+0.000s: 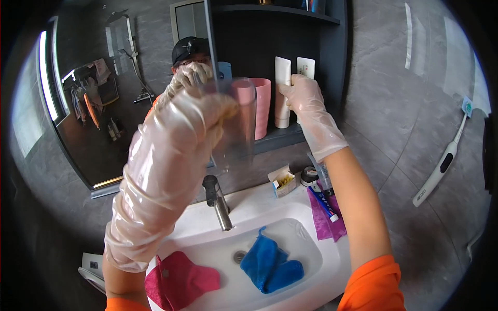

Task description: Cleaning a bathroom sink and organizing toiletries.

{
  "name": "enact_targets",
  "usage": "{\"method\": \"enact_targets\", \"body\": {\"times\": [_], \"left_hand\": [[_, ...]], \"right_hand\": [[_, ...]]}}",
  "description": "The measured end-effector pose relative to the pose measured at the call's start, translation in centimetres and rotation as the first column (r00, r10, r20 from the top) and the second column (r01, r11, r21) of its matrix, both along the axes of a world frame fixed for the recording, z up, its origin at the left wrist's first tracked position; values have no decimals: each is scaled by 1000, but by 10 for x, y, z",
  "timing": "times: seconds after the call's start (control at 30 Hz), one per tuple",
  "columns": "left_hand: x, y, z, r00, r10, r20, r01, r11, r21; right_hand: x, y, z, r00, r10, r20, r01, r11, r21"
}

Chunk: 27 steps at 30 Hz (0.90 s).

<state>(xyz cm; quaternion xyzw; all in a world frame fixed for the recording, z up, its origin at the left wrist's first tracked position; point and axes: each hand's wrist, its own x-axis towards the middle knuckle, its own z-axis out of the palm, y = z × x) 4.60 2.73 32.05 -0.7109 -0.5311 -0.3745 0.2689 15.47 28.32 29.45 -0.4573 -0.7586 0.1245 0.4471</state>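
Note:
A thin translucent glove covers my left hand (206, 112), which is closed around a clear cup (239, 136) in front of the cabinet. Both the cup and the fingers are blurred. My right hand (305, 93), gloved too, reaches into the cabinet and grips a white squeeze tube (283, 112) standing on its cap. Behind that hand stands a second white tube (306, 66), its middle hidden. A pink ribbed cup (263, 112) sits on the same shelf, partly covered by the clear cup.
Below, a white washbasin (330, 268) holds water, a blue cloth (270, 264) and a red cloth (183, 280). The faucet (218, 202) rises behind it. On the rim are an opened small box (284, 182), a jar (309, 175), a toothpaste tube (323, 204) and a purple cloth (327, 229). An electric toothbrush (441, 167) hangs right.

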Motion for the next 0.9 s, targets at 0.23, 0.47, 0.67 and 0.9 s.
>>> {"method": "enact_targets", "body": {"times": [0.23,0.47,0.67,0.9], "left_hand": [[-12,-5,-8,982,17,188,5,993,-118],[0,7,17,953,-240,185,241,970,21],[-9,-3,49,896,-428,118,412,901,135],[-42,-46,15,990,-91,-106,103,988,111]], "right_hand": [[31,-46,-6,976,150,-159,-141,988,63],[44,-154,-14,845,527,-92,-530,848,-9],[15,-127,21,828,528,-189,-330,732,596],[-21,-70,138,924,110,-366,75,886,457]]}}
